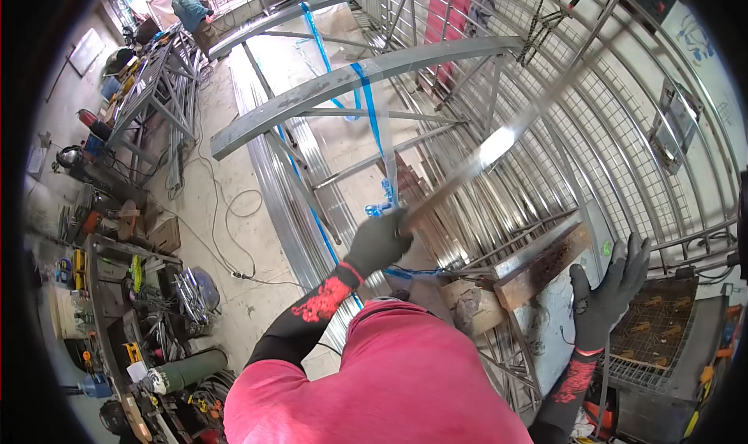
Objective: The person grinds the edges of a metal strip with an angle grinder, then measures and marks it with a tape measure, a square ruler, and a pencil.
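Note:
My left hand [379, 241], in a dark glove, is closed around the near end of a long metal bar [452, 185]. The bar slants up to the right, smeared by motion, with a bright glare on it. My right hand [612, 292], also gloved, is raised with its fingers spread and nothing in it, over the metal-topped workbench [545, 331] on the right. Just beyond my left hand, blue-edged clear plastic [374, 116] hangs from a grey steel trestle [312, 93].
Long shiny tubes [292, 202] lie along the floor under the trestles. Curved metal railings [615, 124] line the right wall. A cable [222, 241] snakes over the floor at left, near a cluttered tool shelf [109, 288] and a green gas cylinder [187, 370]. A person [189, 11] stands far back.

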The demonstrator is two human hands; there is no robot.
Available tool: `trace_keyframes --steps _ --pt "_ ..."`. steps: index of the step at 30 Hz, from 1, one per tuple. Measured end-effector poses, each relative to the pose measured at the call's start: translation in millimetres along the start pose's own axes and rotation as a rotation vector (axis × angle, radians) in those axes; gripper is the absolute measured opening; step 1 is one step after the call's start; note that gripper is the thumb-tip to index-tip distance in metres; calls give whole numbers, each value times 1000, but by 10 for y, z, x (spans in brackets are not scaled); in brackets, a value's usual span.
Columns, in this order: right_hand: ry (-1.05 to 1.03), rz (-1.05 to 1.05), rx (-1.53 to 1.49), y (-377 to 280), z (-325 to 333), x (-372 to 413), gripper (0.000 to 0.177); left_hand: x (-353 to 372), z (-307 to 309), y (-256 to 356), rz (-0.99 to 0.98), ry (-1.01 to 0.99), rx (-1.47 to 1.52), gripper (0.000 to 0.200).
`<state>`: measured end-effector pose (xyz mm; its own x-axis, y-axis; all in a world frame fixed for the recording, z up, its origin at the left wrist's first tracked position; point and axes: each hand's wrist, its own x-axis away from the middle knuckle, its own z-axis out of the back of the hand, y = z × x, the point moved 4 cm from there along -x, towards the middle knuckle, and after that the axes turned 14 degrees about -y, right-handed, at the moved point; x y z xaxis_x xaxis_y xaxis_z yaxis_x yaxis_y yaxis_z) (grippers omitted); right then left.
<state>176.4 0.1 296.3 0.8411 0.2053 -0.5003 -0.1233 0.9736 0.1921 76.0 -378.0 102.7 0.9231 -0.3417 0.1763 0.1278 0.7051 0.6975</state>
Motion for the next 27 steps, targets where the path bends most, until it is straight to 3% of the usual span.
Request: trace_keyframes --steps 5,7,8,12,14,16,17,18,19,20,22,25,26,27 --pt "-207 141 218 324 -75 37 54 414 -249 64 -132 -216 -38 46" --pt "-486 95 281 512 -132 109 56 519 -187 87 -164 -444 -147 46" --pt "-378 155 227 621 -105 196 56 531 -41 109 -238 -446 -181 41" --pt "-391 159 212 1106 63 662 53 281 508 195 -175 -601 -366 38" --pt "-819 -228 74 1361 -20 1058 44 42 748 194 -429 -486 -487 34" --pt "-845 -403 -401 1576 -544 1643 32 -380 994 313 -497 -268 -649 32" --pt "-703 -166 -255 985 -331 1252 23 -546 1146 457 -472 -77 -825 34" --pt "-784 -272 -364 904 -501 1347 22 -637 1239 525 -540 376 -846 44" --pt "-767 -315 -346 749 -688 1414 24 -694 1219 635 -538 387 -847 44" --pt "-644 -259 -372 568 -814 1380 28 -716 1278 749 -482 545 -648 46" --pt "-658 -395 -468 272 -1101 1248 39 -726 1099 795 -440 729 -309 50" --pt "-574 -416 -474 18 -1528 1005 45 -803 190 443 -460 401 43 44" --pt "-584 -398 -429 16 -1768 992 48 -701 -7 416 -240 83 188 45" --pt "-571 -408 -421 8 -1934 950 48 -616 -349 228 -215 19 319 46"
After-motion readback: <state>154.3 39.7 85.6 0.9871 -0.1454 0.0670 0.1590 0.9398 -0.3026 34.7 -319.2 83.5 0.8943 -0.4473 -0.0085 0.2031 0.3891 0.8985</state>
